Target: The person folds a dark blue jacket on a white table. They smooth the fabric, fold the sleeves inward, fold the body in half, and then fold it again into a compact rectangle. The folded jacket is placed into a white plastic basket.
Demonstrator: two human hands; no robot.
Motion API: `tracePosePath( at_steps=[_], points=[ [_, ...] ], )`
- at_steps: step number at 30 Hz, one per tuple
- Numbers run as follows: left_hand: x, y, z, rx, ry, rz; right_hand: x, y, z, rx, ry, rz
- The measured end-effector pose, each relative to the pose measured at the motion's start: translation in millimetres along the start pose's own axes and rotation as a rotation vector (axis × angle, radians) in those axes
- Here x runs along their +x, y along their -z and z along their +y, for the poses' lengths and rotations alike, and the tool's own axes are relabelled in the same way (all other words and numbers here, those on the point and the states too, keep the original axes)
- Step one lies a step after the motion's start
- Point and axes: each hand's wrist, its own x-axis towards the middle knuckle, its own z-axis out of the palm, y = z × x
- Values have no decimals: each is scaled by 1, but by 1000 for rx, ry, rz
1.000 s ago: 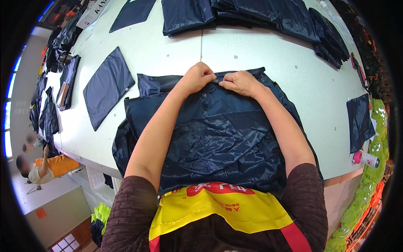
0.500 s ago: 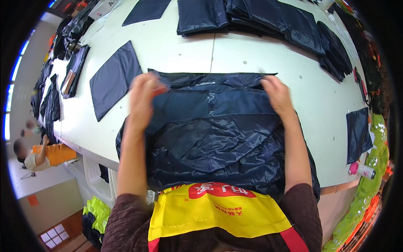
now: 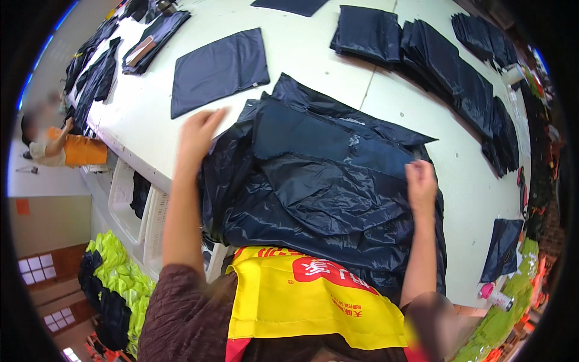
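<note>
Yellow glossy fabric with a red rounded patch makes up the apron (image 3: 259, 317) nearest the camera, worn over a dark brown textured top (image 3: 181, 311). Just beyond it, a shiny navy-black garment (image 3: 325, 190) lies spread on the pale, flat-topped desk (image 3: 301, 51), its body creased and its far end smoother, with one pointed corner of a flap reaching out to the right. At the garment's left edge, the left hand (image 3: 199, 136) is blurred, released and holding nothing, its fingers pointing toward the upper right. Over the garment's right edge, the right hand (image 3: 421, 181) has its fingers bent together; I cannot tell whether they pinch the cloth. Low on the left, beside the desk, are a white plastic crate (image 3: 158, 226) and a heap of bright yellow-green clothing (image 3: 123, 286). Near the desk's right edge are a small dark folded piece (image 3: 503, 250) and a white bottle with a pink cap (image 3: 500, 298). Past the garment, a flat navy rectangle of folded fabric (image 3: 220, 69) lies at left, and a row of dark folded stacks (image 3: 449, 75) at right. Farther left, a co-worker in an orange apron (image 3: 85, 151) stands beside the desk.
</note>
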Motion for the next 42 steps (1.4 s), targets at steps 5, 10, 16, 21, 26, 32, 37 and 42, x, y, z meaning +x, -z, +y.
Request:
tracePosePath(
  at_steps=[5, 10, 16, 21, 26, 32, 37, 42],
  points=[
    [59, -97, -6, -393, -42, -174, 3, -94, -46, 32, 218, -167],
    [47, -101, -6, -871, 184, -223, -6, -114, -19, 152, 82, -197],
    [41, -104, 6, -972, 215, -240, -10, -82, -18, 150, 20, -192],
    [46, -112, -14, -716, 81, -67, -11, -12, 16, 139, -68, 105],
    [31, -96, -13, -428, -140, 114, -36, 85, 107, -277, -381, 451],
    [-45, -81, 28, -18, -666, 223, -74, 122, 210, -655, -450, 245],
    [-97, -117, 43, -52, -748, -68, -59, 86, 117, -395, -323, 428],
    [-129, -206, 84, -148, -1038, -398, -42, 1, 79, 220, -614, 314]
  ],
)
